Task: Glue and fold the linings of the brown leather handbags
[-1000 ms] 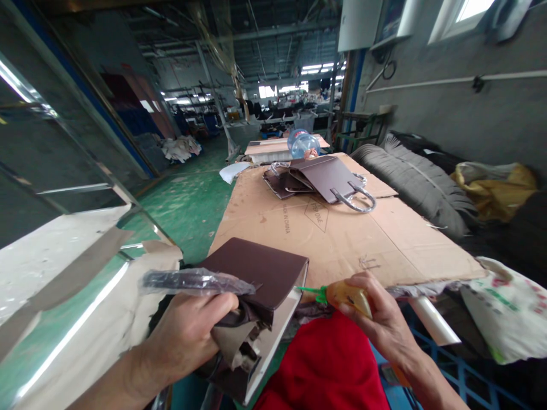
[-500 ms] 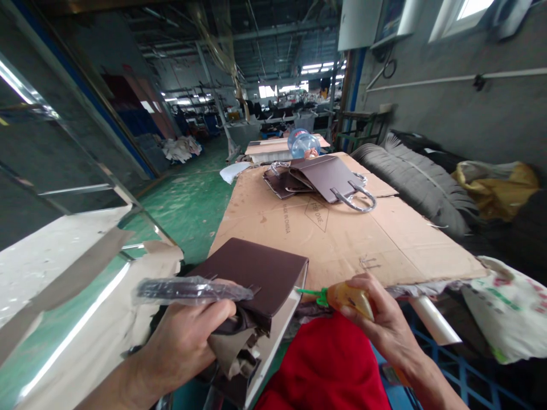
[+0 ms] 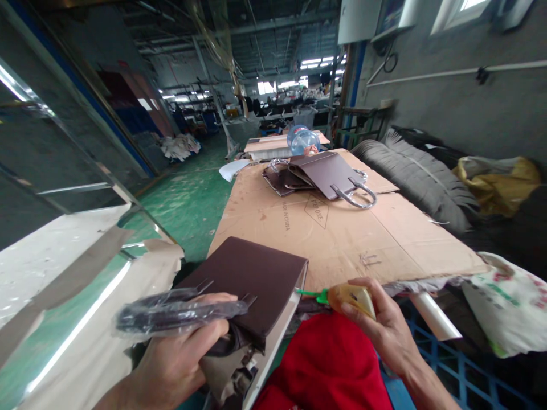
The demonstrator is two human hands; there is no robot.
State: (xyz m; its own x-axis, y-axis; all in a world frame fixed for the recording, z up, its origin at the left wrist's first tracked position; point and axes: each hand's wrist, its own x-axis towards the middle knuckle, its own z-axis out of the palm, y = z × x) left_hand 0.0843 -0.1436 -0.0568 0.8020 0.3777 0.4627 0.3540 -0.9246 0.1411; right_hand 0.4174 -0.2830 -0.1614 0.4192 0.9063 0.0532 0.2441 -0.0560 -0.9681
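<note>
My left hand (image 3: 179, 353) is closed on the dark brown bag (image 3: 252, 279) at its near left side, by the plastic-wrapped handle (image 3: 179, 313) and the folded lining. The bag lies tilted at the near edge of the cardboard. In my right hand (image 3: 380, 319) is a yellowish glue bottle (image 3: 352, 299) with a green nozzle. The nozzle's thin tip points left at the bag's pale right edge; whether it touches cannot be made out. Farther back, more brown bag pieces (image 3: 320, 173) with wrapped handles rest on the cardboard.
Cardboard (image 3: 350, 233) covers the table. A blue water jug (image 3: 302, 139) lies at its far end. Paper-covered shelves (image 3: 85, 319) stand on the left. Dark bundles (image 3: 414, 176), a white sack (image 3: 508, 307) and a blue crate (image 3: 453, 359) are on the right.
My left hand and the wrapped handle have shifted slightly left and down. The bag's main panel and the bottle in my right hand have stayed nearly in place.
</note>
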